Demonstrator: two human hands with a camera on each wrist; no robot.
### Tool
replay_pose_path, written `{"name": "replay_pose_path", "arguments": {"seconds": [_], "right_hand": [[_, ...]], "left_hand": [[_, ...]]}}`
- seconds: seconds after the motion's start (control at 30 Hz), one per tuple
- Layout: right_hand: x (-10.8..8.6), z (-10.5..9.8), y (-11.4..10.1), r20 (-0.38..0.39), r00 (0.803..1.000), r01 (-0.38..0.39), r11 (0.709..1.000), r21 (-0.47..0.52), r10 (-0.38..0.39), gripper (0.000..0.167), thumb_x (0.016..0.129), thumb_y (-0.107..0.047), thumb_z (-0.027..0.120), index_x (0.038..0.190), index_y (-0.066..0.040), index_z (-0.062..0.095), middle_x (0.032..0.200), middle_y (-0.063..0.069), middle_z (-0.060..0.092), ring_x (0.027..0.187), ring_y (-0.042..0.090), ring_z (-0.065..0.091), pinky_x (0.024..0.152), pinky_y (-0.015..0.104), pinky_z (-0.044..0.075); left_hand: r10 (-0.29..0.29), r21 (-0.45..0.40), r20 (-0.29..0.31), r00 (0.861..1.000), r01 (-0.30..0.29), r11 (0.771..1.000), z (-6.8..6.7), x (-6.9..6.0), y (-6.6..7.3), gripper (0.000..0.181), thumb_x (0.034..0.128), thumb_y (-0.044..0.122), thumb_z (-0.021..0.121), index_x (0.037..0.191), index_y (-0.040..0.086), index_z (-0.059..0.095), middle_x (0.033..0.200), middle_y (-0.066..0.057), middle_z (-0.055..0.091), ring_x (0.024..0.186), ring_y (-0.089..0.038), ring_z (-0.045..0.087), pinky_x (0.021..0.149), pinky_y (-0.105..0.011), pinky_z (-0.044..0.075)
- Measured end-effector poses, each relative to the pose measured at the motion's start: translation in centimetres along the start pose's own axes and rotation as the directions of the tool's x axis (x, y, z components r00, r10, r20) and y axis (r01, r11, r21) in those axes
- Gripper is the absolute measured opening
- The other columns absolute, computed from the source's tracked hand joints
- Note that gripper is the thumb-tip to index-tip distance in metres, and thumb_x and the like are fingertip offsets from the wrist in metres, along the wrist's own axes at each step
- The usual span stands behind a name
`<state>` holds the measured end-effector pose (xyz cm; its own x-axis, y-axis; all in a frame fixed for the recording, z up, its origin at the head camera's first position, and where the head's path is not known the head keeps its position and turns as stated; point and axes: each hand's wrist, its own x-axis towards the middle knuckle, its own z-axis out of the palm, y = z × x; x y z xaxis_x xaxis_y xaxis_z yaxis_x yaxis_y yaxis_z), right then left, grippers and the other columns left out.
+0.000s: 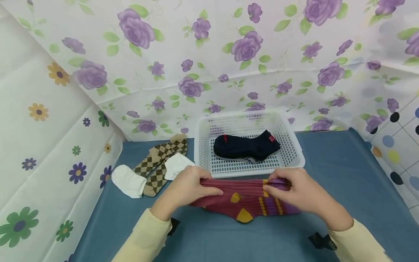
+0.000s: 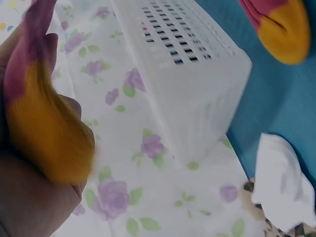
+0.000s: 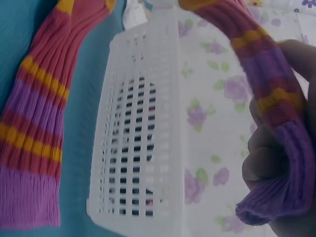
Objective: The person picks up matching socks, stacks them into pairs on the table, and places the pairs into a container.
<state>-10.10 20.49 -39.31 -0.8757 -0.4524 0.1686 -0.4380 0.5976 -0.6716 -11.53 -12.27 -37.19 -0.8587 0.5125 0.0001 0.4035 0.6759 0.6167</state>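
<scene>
A maroon knit sock point(image 1: 242, 187) with yellow and purple bands is stretched sideways between both hands. My left hand point(image 1: 193, 187) grips its toe end; in the left wrist view the yellow toe point(image 2: 54, 133) hangs over the fingers. At the cuff end, my right hand point(image 1: 296, 189) pinches the sock, and the purple cuff point(image 3: 296, 163) bends within the fingers in the right wrist view. A matching sock point(image 1: 226, 211) lies flat on the table just below, its yellow toe point(image 2: 286, 37) showing in the left wrist view.
Beyond the hands stands a white perforated basket point(image 1: 250, 171) containing dark socks point(image 1: 242, 147) with red marks. Left of it, brown checkered socks point(image 1: 160, 154) lie with a white sock point(image 1: 127, 181) and another white sock point(image 1: 176, 165). Flowered sheeting point(image 1: 183, 43) rises behind the blue tabletop point(image 1: 229, 243).
</scene>
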Motion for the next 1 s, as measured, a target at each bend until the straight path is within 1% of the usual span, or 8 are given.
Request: {"name": "replay_pose_path", "arguments": {"seconds": [0.2,0.33,0.4,0.47,0.53,0.6,0.7,1.0], "right_hand": [[-1.2,-0.8,1.0,-0.045,0.998,-0.05,0.999,-0.022,0.048,0.007,0.085,-0.035,0.066,0.082,-0.036,0.061,0.064,-0.012,0.055,0.046,0.004,0.044,0.045,0.022,0.041],[-2.2,-1.2,2.0,-0.103,0.989,-0.115,0.988,-0.106,0.104,0.01,0.087,-0.04,0.063,0.08,-0.035,0.06,0.054,-0.012,0.044,0.041,0.003,0.038,0.042,0.021,0.037],[-2.7,-1.3,2.4,-0.143,0.981,-0.154,0.979,-0.136,0.134,0.013,0.086,-0.044,0.063,0.078,-0.034,0.059,0.049,-0.011,0.037,0.04,0.003,0.033,0.041,0.021,0.033],[-3.2,-1.3,2.8,-0.185,0.97,-0.189,0.971,-0.148,0.16,0.013,0.084,-0.044,0.065,0.078,-0.033,0.06,0.048,-0.009,0.034,0.04,0.003,0.03,0.041,0.021,0.031],[-3.6,-1.4,3.0,-0.193,0.96,-0.228,0.964,-0.138,0.2,0.013,0.083,-0.044,0.067,0.08,-0.032,0.063,0.052,-0.009,0.046,0.046,0.003,0.037,0.043,0.021,0.035],[-3.8,-1.4,3.3,-0.161,0.955,-0.27,0.955,-0.125,0.249,0.017,0.081,-0.048,0.067,0.081,-0.031,0.066,0.062,-0.008,0.059,0.053,0.004,0.045,0.048,0.021,0.039],[-4.0,-1.3,3.7,-0.063,0.946,-0.322,0.937,-0.136,0.317,0.025,0.077,-0.057,0.066,0.081,-0.032,0.068,0.08,-0.008,0.068,0.065,0.007,0.054,0.056,0.022,0.043],[-3.1,0.9,5.5,0.17,0.91,-0.362,0.925,-0.116,0.378,0.026,0.075,-0.057,0.068,0.082,-0.032,0.066,0.084,-0.011,0.066,0.073,0.007,0.056,0.065,0.024,0.044]], "left_hand": [[-0.044,-0.053,-0.036,0.998,0.042,0.998,-0.2,-1.1,-1.7,0.041,0.0763,0.051,0.071,0.055,0.023,0.048,0.046,0.01,0.034,0.04,-0.004,0.031,0.042,-0.021,0.03],[-0.083,-0.159,-0.102,0.991,0.066,0.985,0.2,-1.6,-2.9,0.026,0.076,0.046,0.073,0.064,0.028,0.06,0.051,0.008,0.047,0.042,-0.007,0.039,0.042,-0.022,0.035],[-0.126,-0.304,-0.121,0.985,0.084,0.949,0.4,-1.9,-3.3,0.015,0.0765,0.037,0.075,0.075,0.026,0.066,0.061,0.006,0.06,0.048,-0.008,0.053,0.046,-0.025,0.044],[-0.175,-0.451,-0.129,0.976,0.1,0.887,0.8,-2.1,-3.6,0.014,0.0762,0.028,0.077,0.084,0.02,0.069,0.072,-0.001,0.068,0.056,-0.015,0.063,0.051,-0.031,0.051],[-0.236,-0.566,-0.118,0.965,0.13,0.814,1.1,-2.2,-3.8,0.018,0.0746,0.019,0.079,0.086,0.011,0.068,0.079,-0.008,0.07,0.061,-0.024,0.067,0.055,-0.038,0.054],[-0.273,-0.607,-0.117,0.955,0.149,0.78,1.5,-2.4,-4.0,0.021,0.0729,0.018,0.08,0.085,0.007,0.066,0.081,-0.011,0.071,0.061,-0.028,0.066,0.057,-0.041,0.055],[-0.334,-0.584,-0.112,0.936,0.21,0.784,2.4,-2.6,-4.6,0.026,0.0701,0.023,0.082,0.081,0.006,0.065,0.073,-0.01,0.07,0.054,-0.028,0.063,0.055,-0.043,0.054],[-0.41,-0.468,-0.046,0.911,0.343,0.815,5.1,-2.9,-7.1,0.026,0.0719,0.025,0.081,0.08,0.008,0.064,0.068,-0.006,0.068,0.051,-0.021,0.064,0.054,-0.044,0.054]]}}
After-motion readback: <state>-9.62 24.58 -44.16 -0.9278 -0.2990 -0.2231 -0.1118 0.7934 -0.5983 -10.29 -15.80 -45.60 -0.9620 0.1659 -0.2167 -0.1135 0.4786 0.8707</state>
